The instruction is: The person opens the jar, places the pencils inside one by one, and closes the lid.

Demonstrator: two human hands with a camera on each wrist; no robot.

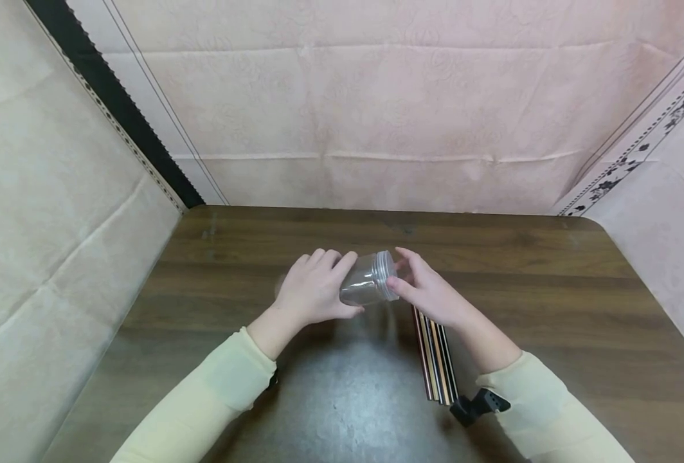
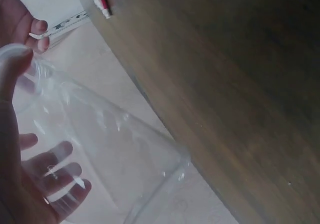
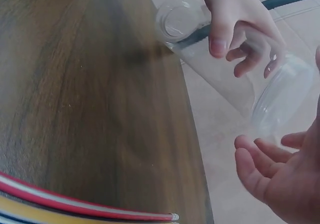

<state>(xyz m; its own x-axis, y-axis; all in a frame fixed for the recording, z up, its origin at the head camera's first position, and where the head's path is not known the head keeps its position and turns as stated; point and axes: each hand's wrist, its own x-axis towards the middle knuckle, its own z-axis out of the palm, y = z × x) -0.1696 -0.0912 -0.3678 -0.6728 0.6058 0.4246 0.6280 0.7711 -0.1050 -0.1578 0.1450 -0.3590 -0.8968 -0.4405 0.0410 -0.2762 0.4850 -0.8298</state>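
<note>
My left hand (image 1: 317,286) grips a clear plastic jar (image 1: 360,283) by its body, above the table. The jar lies tilted on its side, its ribbed clear lid (image 1: 385,276) facing right. In the left wrist view, fingers show through the wall of the jar (image 2: 115,144). Close by the lid is my right hand (image 1: 429,289), thumb and fingers spread around its end. The right wrist view has the right hand (image 3: 285,176) with fingers relaxed just beside the lid (image 3: 287,96). Below the right hand, several pencils (image 1: 436,360) lie side by side.
The brown wooden table (image 1: 232,257) has pale patterned cloth (image 1: 353,116) behind it and at both sides. Dark straps with small devices circle the wrists, the right one (image 1: 481,405) hanging close to the pencils' near ends.
</note>
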